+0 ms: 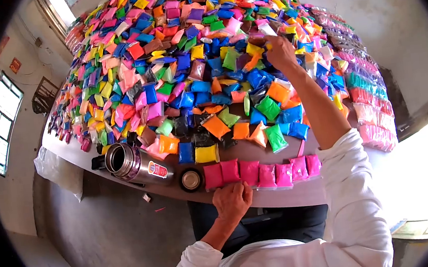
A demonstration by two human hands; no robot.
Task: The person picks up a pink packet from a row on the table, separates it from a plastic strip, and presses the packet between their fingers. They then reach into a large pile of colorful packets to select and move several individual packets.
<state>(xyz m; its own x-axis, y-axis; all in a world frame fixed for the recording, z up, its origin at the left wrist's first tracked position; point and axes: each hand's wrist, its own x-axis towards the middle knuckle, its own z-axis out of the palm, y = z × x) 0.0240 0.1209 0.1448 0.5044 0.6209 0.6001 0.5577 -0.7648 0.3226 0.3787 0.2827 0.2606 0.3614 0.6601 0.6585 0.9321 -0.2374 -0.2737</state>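
My left hand [233, 201] rests at the table's front edge with curled fingers, against the near side of a row of pink packets [249, 173]. Whether anything is inside its fingers is hidden. Stretched far forward, my right hand [281, 52] is over the big heap of coloured packets [183, 70]. Its fingers are bent down together at a small yellow patch, and what they grip cannot be made out. Close to the row lie a yellow packet [206, 154], a blue packet [186, 152] and a green packet [276, 137].
An uncapped steel flask [148, 170] is near the front edge, with a round lid [191, 179] beside it. Stacked bags of sorted packets [368, 94] line the right side. A clear plastic bag [59, 170] hangs at the left edge.
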